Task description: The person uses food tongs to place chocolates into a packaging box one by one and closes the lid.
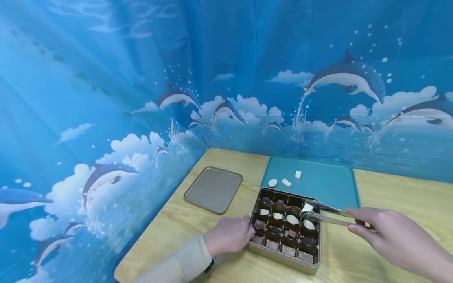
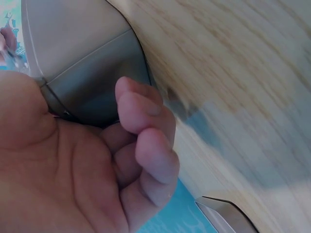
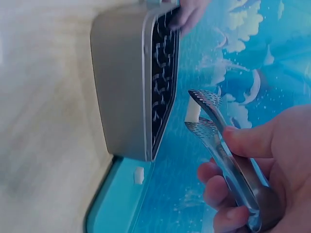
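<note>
Held brown box (image 3: 121, 87) by left wall with curled left grip (image 1: 230, 234), probably against sliding. Held metal tongs (image 1: 332, 220) in right grip (image 1: 393, 232), fingers closed round handles, reaching in from right of box, likely for clean handling. Pinched white piece (image 3: 193, 110) between tong tips, over box's far-right compartment. Seen beyond box on teal tray (image 1: 322, 177), perhaps for easy reach: loose white pieces (image 1: 286, 182).

Chocolates (image 1: 292, 219) sit in the box (image 1: 283, 258), with the lid (image 1: 213, 190) to its left and the tray (image 1: 322, 179) behind
</note>
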Tool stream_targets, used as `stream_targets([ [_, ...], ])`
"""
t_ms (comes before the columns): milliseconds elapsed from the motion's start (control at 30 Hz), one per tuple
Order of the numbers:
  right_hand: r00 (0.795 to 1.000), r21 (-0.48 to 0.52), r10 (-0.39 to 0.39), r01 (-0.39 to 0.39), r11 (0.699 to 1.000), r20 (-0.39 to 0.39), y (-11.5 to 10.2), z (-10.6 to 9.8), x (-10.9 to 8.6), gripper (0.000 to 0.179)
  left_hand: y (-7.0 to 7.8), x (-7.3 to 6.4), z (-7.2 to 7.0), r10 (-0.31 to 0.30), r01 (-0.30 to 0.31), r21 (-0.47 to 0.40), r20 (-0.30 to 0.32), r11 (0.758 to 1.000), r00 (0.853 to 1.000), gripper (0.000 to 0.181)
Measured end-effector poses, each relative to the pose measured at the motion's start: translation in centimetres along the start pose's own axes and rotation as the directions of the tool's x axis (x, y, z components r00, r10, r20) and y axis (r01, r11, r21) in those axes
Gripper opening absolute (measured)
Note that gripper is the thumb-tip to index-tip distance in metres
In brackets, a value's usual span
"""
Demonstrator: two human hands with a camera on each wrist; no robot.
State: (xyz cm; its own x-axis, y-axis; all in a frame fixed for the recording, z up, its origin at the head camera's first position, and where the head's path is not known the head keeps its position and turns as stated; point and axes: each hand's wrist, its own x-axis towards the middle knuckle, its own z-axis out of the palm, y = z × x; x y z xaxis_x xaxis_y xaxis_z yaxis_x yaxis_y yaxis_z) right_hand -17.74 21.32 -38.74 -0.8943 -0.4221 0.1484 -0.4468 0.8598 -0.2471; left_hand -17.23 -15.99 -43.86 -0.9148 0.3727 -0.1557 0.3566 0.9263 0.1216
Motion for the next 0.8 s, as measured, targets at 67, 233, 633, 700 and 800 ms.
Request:
stream_targets([
  [67, 0.999, 0.005, 0.017, -0.018, 1.000, 0.041, -0.1, 0.2, -0.8, 0.038, 0.0, 0.0, 0.1, 0.002, -0.002, -0.012, 0.001, 1.000, 1.000, 0.040],
  [233, 0.991, 0.009, -0.005, 0.004, 1.000, 0.137, -0.1, 0.7, -2.1, 0.033, -0.1, 0.1, 0.0, 0.000, 0.001, -0.024, 0.013, 1.000, 1.000, 0.036],
  [633, 0.968, 0.010, -0.063, 0.062, 0.998, 0.244, -0.3, 1.5, -3.5, 0.043, -0.3, 0.2, -0.4, 0.000, 0.000, -0.015, 0.007, 1.000, 1.000, 0.046],
  [700, 0.963, 0.031, -0.070, 0.065, 0.997, 0.260, -0.3, 1.5, -3.6, 0.045, -0.2, 0.3, -0.4, -0.003, 0.003, -0.015, 0.017, 1.000, 1.000, 0.050],
  [800, 0.956, 0.059, -0.053, 0.038, 0.998, 0.287, -0.5, 1.4, -3.8, 0.048, -0.1, 0.3, -0.2, -0.005, 0.005, -0.014, 0.033, 1.000, 0.999, 0.052],
])
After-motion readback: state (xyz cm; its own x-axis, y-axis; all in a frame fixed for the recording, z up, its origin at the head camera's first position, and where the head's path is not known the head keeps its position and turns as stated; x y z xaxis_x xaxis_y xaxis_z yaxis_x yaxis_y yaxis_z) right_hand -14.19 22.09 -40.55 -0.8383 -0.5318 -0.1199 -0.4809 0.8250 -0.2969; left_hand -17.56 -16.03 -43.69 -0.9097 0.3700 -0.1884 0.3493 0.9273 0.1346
